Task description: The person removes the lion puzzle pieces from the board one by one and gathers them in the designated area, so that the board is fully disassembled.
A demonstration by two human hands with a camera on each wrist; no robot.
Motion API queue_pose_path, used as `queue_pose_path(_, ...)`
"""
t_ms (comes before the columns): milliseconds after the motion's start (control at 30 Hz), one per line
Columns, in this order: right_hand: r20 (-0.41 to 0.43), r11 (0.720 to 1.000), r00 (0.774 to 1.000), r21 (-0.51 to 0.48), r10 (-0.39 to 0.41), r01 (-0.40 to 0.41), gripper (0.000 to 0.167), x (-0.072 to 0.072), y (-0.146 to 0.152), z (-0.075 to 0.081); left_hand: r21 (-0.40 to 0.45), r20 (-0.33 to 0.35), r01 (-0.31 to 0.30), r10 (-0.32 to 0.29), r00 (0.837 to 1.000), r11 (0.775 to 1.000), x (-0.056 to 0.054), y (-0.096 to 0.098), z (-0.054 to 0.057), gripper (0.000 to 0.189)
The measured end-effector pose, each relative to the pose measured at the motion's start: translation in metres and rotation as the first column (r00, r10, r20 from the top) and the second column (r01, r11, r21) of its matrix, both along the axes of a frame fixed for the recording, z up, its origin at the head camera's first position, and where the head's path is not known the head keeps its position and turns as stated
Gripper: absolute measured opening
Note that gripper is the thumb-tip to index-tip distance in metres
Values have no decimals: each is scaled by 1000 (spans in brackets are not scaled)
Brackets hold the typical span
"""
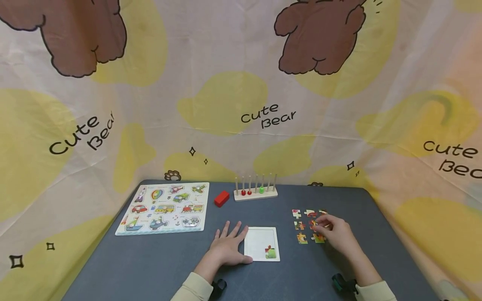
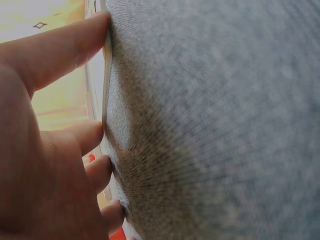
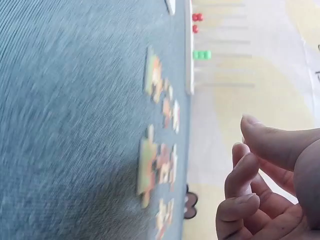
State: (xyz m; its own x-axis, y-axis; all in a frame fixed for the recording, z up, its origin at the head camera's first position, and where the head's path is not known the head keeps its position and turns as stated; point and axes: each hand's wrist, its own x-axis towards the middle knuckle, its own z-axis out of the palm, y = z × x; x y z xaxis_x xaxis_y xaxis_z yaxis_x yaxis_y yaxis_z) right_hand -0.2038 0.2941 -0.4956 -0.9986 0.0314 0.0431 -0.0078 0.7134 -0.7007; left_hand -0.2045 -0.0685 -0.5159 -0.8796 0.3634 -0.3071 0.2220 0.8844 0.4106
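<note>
My left hand [image 1: 228, 249] lies with spread fingers at the left side of a white square puzzle tray [image 1: 260, 238]. In the left wrist view its thumb and fingertips touch the tray edge and the dark tabletop. A green and red puzzle piece [image 1: 270, 252] sits in the tray's lower right corner. My right hand [image 1: 336, 233] hovers over loose jigsaw pieces [image 1: 302, 238], partly covering them. Its fingers [image 3: 239, 175] are loosely bent with the thumb near the index tip, and nothing shows between them. In the right wrist view those pieces [image 3: 147, 170] lie below the hand, blurred.
A vehicle picture board [image 1: 163, 209] lies at the back left. Beside it are a red block [image 1: 221, 198] and a wooden peg stand [image 1: 256, 194] with red and green beads. A printed curtain [image 1: 226, 100] hangs behind the dark table [image 1: 169, 255].
</note>
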Motion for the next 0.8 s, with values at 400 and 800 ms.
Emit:
queue_pose_path(400, -31, 999, 998, 14, 50, -50, 17, 4, -24, 10, -12, 5, 3, -3, 1000, 1000, -2, 1, -2, 99)
queue_pose_path(800, -46, 995, 995, -42, 88, -89, 16, 5, -48, 3, -4, -1, 4, -4, 1000, 1000, -2, 1, -1, 98)
